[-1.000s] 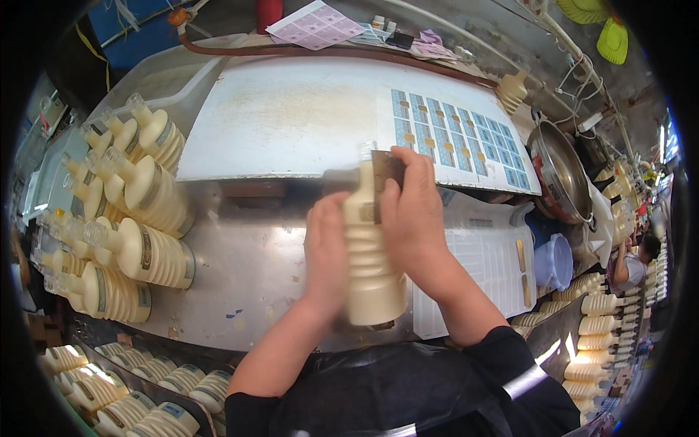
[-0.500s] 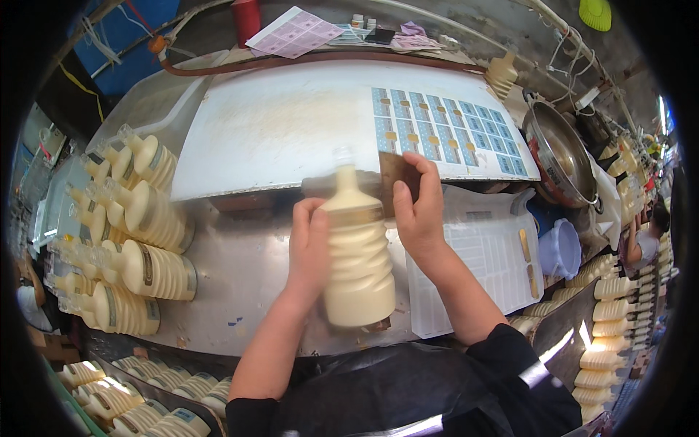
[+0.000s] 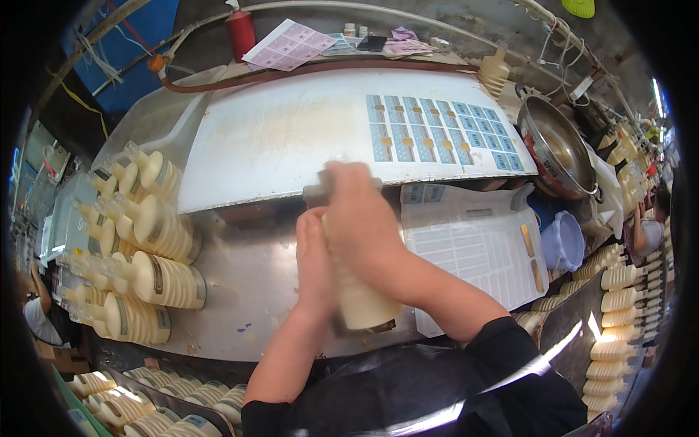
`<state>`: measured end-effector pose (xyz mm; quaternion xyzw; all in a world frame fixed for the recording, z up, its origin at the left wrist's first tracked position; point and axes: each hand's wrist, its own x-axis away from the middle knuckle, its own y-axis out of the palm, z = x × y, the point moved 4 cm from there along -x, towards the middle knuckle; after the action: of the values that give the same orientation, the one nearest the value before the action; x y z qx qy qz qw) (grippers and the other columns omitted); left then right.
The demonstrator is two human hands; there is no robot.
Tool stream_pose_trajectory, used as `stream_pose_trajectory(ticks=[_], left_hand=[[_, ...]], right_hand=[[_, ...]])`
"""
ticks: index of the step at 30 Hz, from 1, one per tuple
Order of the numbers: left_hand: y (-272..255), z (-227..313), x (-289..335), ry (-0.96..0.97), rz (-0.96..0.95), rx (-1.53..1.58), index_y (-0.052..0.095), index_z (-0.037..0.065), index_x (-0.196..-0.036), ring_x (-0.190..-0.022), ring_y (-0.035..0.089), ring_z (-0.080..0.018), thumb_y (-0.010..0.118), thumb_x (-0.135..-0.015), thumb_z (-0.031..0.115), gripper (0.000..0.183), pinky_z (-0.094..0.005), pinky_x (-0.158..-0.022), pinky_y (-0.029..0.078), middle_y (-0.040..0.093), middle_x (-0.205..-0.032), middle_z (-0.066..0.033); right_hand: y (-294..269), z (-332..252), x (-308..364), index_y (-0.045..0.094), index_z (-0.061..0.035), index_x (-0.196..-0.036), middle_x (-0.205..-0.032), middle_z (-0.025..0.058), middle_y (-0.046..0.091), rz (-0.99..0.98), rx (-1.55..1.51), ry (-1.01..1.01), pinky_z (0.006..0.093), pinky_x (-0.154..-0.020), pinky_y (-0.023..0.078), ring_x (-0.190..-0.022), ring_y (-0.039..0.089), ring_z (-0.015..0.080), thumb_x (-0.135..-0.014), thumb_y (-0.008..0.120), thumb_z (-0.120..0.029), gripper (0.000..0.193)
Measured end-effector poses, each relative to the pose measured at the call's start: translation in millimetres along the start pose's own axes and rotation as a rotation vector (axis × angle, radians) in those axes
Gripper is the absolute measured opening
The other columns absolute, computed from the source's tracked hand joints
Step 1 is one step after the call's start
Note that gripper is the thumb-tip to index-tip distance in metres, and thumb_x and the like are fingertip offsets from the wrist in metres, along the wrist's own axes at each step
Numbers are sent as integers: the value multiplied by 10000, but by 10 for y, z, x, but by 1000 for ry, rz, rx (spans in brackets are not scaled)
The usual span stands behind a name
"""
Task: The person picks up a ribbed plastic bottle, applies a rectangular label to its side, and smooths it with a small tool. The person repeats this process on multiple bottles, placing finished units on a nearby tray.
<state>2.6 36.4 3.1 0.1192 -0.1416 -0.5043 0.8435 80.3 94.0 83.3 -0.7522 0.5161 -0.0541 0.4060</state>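
A cream-coloured ribbed bottle (image 3: 368, 309) stands tilted at the centre of the metal bench. My left hand (image 3: 313, 262) is closed against its left side. Across the bottle's upper front lies my right hand (image 3: 362, 229), its fingers bent near the neck. A flat brown scraper-like piece (image 3: 325, 178), seen in full earlier, shows only as a dark edge by the right fingers. The hand hides most of the bottle's shoulder and band. Blue labels (image 3: 419, 131) lie in rows on the white board (image 3: 269, 138) beyond.
Several filled bottles (image 3: 156, 280) lie stacked at the left. To the right are a white sheet with label outlines (image 3: 459, 251), a yellow-handled knife (image 3: 535, 266), a lilac bucket (image 3: 562, 244) and a metal pan (image 3: 557, 142). A red bottle (image 3: 241, 35) stands far back.
My right hand has swung left from beside the bottle to across its upper front, taking the brown piece along. My left hand stays on the bottle's side. The view has shifted slightly.
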Motion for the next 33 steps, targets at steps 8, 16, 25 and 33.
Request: stream_pose_trajectory(ticks=[8,16,25,33], left_hand=[[-90,-79,-43,-29,-41,16,490,33,-1327,-1130,563,-210,564,-1041,300,399,-347,-996,469,564,-1262,-126],[-52,-113,-69,-42,-73,-222,434,32,-1351,-1070,590,-183,560,-1038,308,436,-341,-926,502,586,-1223,-140],[-75,-104,-34,-13,-93,-79,468,43,-1346,-1035,603,-156,399,-1105,276,342,-320,-908,516,604,-1195,-109],[-188,-113,4,-3,-31,34,512,-9,-1379,-1122,642,-196,382,-1113,255,396,-353,-975,532,622,-1276,-134]], right_hand=[[16,66,-4,461,-19,-1303,-1274,225,529,-10,17,-35,523,-904,504,-1022,610,440,-1010,483,-154,323],[-150,1092,200,475,13,-1372,-1329,199,554,220,-198,33,411,-1058,433,-1204,560,346,-979,515,-75,404],[-348,916,167,501,-11,-1346,-1306,204,548,273,-283,-29,425,-1054,437,-1227,547,369,-954,525,-58,395],[-104,421,51,428,22,-1352,-1242,266,513,148,-175,-36,500,-962,476,-1101,577,449,-951,491,-40,411]])
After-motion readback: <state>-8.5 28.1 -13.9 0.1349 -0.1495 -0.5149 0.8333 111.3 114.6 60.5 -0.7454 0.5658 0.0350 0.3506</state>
